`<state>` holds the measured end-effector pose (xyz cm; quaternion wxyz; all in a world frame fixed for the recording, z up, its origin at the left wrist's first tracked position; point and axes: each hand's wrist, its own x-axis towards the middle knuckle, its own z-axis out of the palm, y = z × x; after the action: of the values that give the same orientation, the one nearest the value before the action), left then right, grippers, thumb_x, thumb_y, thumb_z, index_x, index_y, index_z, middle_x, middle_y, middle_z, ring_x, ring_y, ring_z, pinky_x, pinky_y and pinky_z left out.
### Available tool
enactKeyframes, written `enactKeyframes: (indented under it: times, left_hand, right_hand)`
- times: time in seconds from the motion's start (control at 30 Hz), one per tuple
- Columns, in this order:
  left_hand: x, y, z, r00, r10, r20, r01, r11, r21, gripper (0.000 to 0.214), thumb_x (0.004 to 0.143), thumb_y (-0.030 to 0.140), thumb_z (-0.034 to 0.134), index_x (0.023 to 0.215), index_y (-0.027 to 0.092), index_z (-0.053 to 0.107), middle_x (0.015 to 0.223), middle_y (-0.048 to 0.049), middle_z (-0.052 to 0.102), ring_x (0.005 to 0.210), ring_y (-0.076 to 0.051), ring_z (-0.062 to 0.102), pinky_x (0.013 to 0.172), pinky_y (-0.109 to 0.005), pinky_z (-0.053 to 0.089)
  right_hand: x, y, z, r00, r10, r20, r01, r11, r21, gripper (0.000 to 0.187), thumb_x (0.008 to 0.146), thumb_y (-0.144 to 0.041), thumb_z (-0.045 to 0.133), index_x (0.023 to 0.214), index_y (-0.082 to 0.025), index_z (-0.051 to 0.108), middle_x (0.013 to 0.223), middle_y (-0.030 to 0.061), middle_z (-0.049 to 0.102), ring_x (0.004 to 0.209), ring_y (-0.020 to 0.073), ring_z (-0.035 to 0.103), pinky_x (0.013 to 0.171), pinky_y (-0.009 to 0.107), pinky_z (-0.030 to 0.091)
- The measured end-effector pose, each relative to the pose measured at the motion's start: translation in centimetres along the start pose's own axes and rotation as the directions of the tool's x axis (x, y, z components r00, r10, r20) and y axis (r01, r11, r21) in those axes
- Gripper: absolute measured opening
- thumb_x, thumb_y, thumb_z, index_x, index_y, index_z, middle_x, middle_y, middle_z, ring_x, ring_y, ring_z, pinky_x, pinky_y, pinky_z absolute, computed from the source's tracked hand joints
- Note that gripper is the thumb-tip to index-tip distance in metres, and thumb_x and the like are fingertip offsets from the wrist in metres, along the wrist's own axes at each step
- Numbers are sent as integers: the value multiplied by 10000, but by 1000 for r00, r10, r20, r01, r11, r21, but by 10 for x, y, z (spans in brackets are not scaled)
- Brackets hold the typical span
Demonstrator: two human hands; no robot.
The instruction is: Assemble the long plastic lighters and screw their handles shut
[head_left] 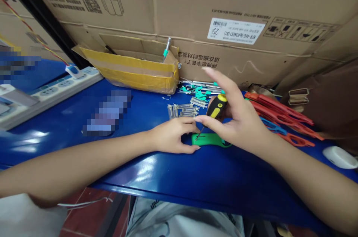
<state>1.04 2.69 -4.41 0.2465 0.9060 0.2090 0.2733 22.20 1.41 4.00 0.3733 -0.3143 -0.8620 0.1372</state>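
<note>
- Your blue surface (195, 181) runs across the near edge, and both your forearms reach over it.
- Your left hand (173, 135) sits low at centre. Its fingers are curled together and pinched on the left end of the green plastic piece (209, 140), which lies flat on the surface.
- Your right hand (240, 123), at 3 o'clock from the left hand, has thumb and fingers clamped on the screwdriver (216, 107). The tip touches the green plastic piece and the handle tilts toward 1 o'clock.
- A white object (339, 156) lies at 4 o'clock from the right hand.
- Red plastic pieces (279, 112) fan out just behind the right hand, at 2 o'clock.
- Metal parts (183, 111) lie at 12 o'clock from the left hand.
- Farther back, a taped box (134, 69) stands at 11 o'clock and a power strip (56, 91) at 10 o'clock.
</note>
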Motion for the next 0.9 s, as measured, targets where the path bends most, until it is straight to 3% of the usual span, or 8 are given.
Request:
enactKeyframes:
  times: [0.17,0.27,0.37,0.47,0.63,0.77,0.83,0.9]
  left_hand:
    - [1,1,-1,1000,30,1,-30,999,17,299,870,361,737,1037,114,704,964,-95,688,902,-220,664,819,-329,544]
    - [1,2,-2,1000,28,-7,-28,999,24,295,869,368,743,1043,135,697,945,-73,678,875,-197,657,799,-302,537]
    - [1,2,-2,1000,20,-20,-20,1000,20,279,861,363,751,1036,152,697,974,-73,687,899,-201,661,826,-310,542]
    - [1,2,-2,1000,20,-3,-20,1000,11,291,863,356,748,1065,152,700,1003,-83,693,939,-218,666,858,-336,548]
    - [0,0,-1,999,36,-32,-36,999,4,274,852,349,765,1020,142,700,1015,-91,689,951,-224,669,866,-335,549]
    - [0,0,-1,1000,28,-5,-28,999,19,286,852,360,759,1038,151,703,949,-67,675,889,-210,655,804,-320,542]
    - [1,0,-2,1000,21,4,-21,999,24,289,851,359,758,1042,149,703,934,-61,667,866,-203,649,788,-314,538]
    - [0,1,-2,1000,12,1,-12,1000,15,272,847,351,761,1024,152,703,939,-60,669,865,-197,651,793,-307,538]
  right_hand:
    - [1,-9,-26,964,-41,263,69,993,-97,503,1028,-286,502,1512,-218,382,1391,93,636,1115,228,688,813,309,590]
    - [3,-13,-38,946,-40,322,91,985,-145,414,1028,-243,457,1438,-185,463,1329,104,670,1070,214,699,827,309,563]
    - [4,-12,-37,966,-48,254,98,977,-190,267,987,-365,586,1172,-175,621,1021,72,749,763,180,702,635,286,514]
    - [3,-10,-30,990,-68,127,104,948,-301,303,934,-476,661,953,-174,671,779,43,730,602,178,653,561,297,463]
    - [0,-10,-24,991,-54,119,78,976,-202,398,986,-356,595,1353,-203,593,1132,71,771,784,194,740,671,294,555]
    - [-6,-5,-17,972,-235,3,226,931,-287,455,953,-410,665,1375,-265,578,1155,48,777,761,189,743,651,285,568]
    - [-8,-2,-14,946,-322,-29,298,905,-305,423,1007,-381,562,1405,-240,549,1135,62,783,767,189,745,684,297,580]
    - [-8,-1,-13,948,-317,-10,306,923,-233,440,1028,-276,449,1459,-196,487,1236,99,744,965,207,749,835,321,593]
